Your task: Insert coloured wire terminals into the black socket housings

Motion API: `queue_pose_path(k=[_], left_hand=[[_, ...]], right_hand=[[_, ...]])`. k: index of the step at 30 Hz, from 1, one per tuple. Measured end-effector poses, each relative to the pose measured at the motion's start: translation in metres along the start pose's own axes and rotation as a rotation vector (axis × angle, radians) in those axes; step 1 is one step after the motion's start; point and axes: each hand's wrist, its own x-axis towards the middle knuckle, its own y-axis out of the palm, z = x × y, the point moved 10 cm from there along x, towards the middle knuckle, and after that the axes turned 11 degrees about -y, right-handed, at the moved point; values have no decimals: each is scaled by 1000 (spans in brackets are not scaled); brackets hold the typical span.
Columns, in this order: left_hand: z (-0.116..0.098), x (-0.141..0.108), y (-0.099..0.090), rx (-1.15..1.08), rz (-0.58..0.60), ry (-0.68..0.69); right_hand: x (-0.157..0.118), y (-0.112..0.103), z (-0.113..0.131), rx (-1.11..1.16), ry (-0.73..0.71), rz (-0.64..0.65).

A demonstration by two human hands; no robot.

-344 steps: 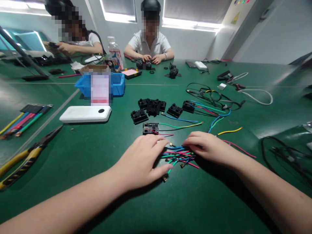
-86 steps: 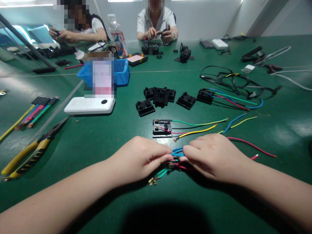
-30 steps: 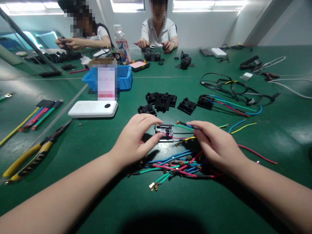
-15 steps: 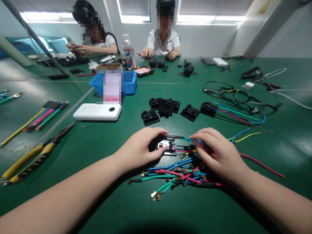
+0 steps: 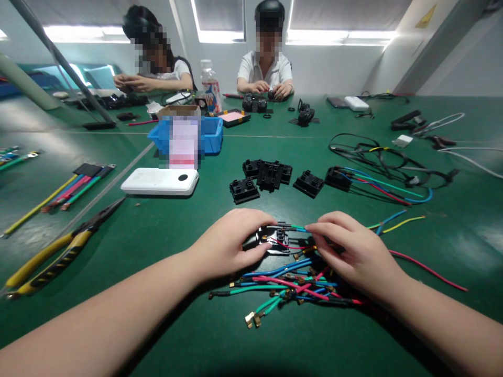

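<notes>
Since three seconds ago, the left hand and right hand have moved from the wire pile up to the black socket on the counter. The left hand is clamped on the socket's left end; the right hand pinches a blue wire, its end at the socket's far edge. Other sockets lie beyond.

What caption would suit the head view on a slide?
Left hand holding a black housing, right hand pinching a blue wire.

No text is legible: the yellow triangular sign on the pale wall, two o'clock, and the label on the bottle, eleven o'clock, are unreadable.
</notes>
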Motion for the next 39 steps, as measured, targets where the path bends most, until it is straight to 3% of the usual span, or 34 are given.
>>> queue_pose_path(k=[15,25,39], left_hand=[[-7,-1,0,-31,-8,122],[-6,-1,0,1,-11,122],[-7,-2,-1,21,-18,112]], right_hand=[[-3,-3,7,-150,-105,-70],[-2,-9,19,-312,-192,-99],[-2,-6,19,-352,-212,-65]])
